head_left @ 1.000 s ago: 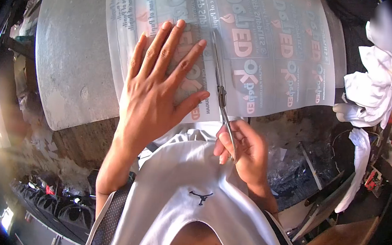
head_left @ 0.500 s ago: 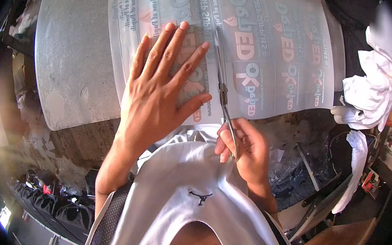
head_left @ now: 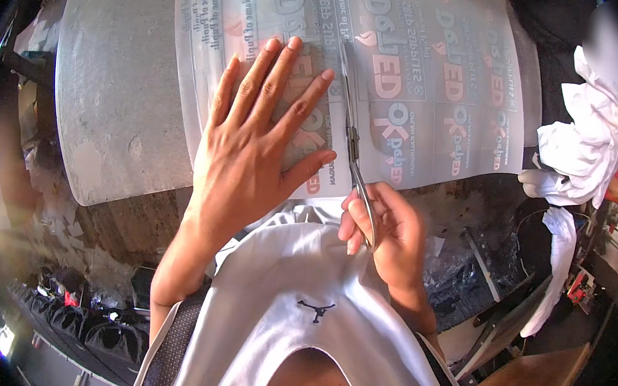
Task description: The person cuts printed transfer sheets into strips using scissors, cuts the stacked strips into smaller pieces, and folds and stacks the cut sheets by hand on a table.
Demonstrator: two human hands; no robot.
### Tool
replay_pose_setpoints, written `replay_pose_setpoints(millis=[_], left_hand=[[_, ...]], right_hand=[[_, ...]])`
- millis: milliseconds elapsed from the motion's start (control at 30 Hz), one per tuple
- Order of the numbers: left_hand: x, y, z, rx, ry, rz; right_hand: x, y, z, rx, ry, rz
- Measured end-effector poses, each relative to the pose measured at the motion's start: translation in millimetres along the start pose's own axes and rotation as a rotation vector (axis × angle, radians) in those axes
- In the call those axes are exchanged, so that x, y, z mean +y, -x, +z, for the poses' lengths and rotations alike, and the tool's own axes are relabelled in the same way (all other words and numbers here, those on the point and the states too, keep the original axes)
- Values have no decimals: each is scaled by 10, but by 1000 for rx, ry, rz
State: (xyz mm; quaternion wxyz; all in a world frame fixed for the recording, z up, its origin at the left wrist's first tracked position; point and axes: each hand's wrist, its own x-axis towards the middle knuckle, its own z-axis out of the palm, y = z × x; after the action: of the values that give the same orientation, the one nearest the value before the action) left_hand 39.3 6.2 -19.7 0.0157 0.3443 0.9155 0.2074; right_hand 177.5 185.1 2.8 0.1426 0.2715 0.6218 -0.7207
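Covering most of the grey board [head_left: 122,103], a translucent printed sheet [head_left: 429,159] reaches past its near edge; the board's near-left corner is rounded. Brown, worn material shows beyond that near edge. White cloth [head_left: 573,157] is bunched off the right edge, a wooden panel [head_left: 527,385] stands at the lower right, and black items [head_left: 116,341] sit in a row at the lower left.

The left hand [head_left: 242,154] is open, palm down, fingers spread, flat on the sheet to the left of the scissors [head_left: 353,142]. The right hand [head_left: 390,233] is closed round the scissors' handles at the sheet's near edge. The blades point away from the wearer over the sheet, close together; whether they bite into it cannot be told.
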Motion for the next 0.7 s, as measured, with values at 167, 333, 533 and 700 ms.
replay_pose_setpoints(millis=[167, 333, 533, 700], left_hand=[[-11, 14, 32, -3, -13, -2], [-13, 1, 16, -5, -1, -1], [-6, -3, 13, -12, -5, -7], [-1, -17, -13, -20, 8, -7]], right_hand=[[-16, -22, 29, -1, -33, -7], [-38, -53, 54, 6, -42, -3], [-58, -94, 49, 10, -43, 5], [-82, -119, 49, 4, -49, 0]])
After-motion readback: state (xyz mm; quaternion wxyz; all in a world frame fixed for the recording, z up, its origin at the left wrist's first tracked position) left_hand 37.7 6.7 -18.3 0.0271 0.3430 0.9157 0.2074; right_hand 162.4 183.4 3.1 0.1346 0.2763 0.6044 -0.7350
